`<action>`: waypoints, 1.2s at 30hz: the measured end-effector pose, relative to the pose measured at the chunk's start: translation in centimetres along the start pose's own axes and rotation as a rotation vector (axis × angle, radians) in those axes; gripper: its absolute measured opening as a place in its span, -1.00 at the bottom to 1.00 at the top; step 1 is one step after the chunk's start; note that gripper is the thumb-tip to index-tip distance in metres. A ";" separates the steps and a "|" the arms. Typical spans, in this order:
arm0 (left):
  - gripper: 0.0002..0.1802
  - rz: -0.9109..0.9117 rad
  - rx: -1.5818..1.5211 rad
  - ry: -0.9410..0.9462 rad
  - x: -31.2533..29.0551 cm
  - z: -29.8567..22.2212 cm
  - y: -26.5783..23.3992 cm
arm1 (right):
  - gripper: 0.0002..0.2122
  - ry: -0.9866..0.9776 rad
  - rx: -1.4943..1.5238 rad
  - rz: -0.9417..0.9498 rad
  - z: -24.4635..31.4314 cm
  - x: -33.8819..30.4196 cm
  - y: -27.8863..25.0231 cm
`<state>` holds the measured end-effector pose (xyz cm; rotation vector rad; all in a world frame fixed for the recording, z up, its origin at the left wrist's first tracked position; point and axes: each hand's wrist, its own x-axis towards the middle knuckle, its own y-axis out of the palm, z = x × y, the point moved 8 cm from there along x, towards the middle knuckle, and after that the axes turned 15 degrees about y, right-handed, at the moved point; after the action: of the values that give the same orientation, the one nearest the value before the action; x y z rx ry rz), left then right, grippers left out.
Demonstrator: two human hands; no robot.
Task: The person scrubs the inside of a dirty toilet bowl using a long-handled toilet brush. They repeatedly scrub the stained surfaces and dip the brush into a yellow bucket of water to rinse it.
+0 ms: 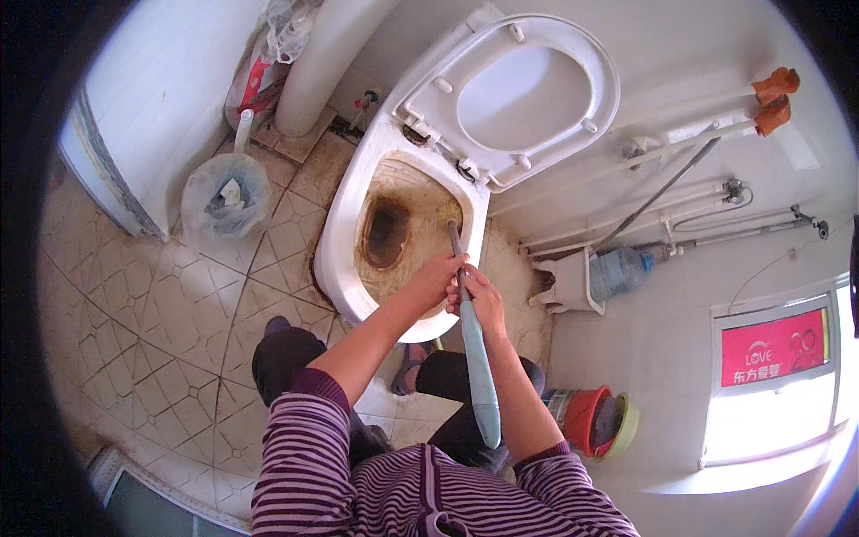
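Over the front of a white toilet (333,242) I hold a slim long-handled tool (479,376) with a light blue grip and a grey shaft. Its narrow tip points into the bowl, against the right side of the inner wall; the kind of head cannot be made out. My left hand (436,283) is closed round the grey shaft. Just beside it, my right hand (484,302) wraps the shaft above the blue grip. Brown stains cover the inside of the bowl, darkest round the drain opening. The toilet seat (604,85) is raised and leans back.
A lined waste bin (199,192) stands on the tiled floor at left, near a white pipe (313,80). Right of the toilet are a white stool (565,282), a large water bottle (617,271), wall pipes (707,201) and a leaning rod (658,192). Red and green basins (586,421) sit at lower right.
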<state>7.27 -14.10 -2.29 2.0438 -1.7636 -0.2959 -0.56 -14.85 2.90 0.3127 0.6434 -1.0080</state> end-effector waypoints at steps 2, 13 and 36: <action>-0.80 -0.090 0.131 0.231 0.6 -0.9 -0.8 | -0.61 -0.179 -0.205 -0.095 0.8 -1.0 -1.1; -0.81 -0.172 0.271 0.656 0.9 -0.6 -1.0 | -0.89 -0.860 -0.862 -0.178 4.5 -4.8 5.3; -0.84 -0.309 0.301 0.577 3.8 0.5 -1.8 | -0.96 -1.007 -1.008 -0.102 5.6 -5.6 6.7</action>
<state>9.28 -17.70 -3.08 2.2987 -1.1934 0.4613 5.14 -10.53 10.47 -1.0685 0.1649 -0.6936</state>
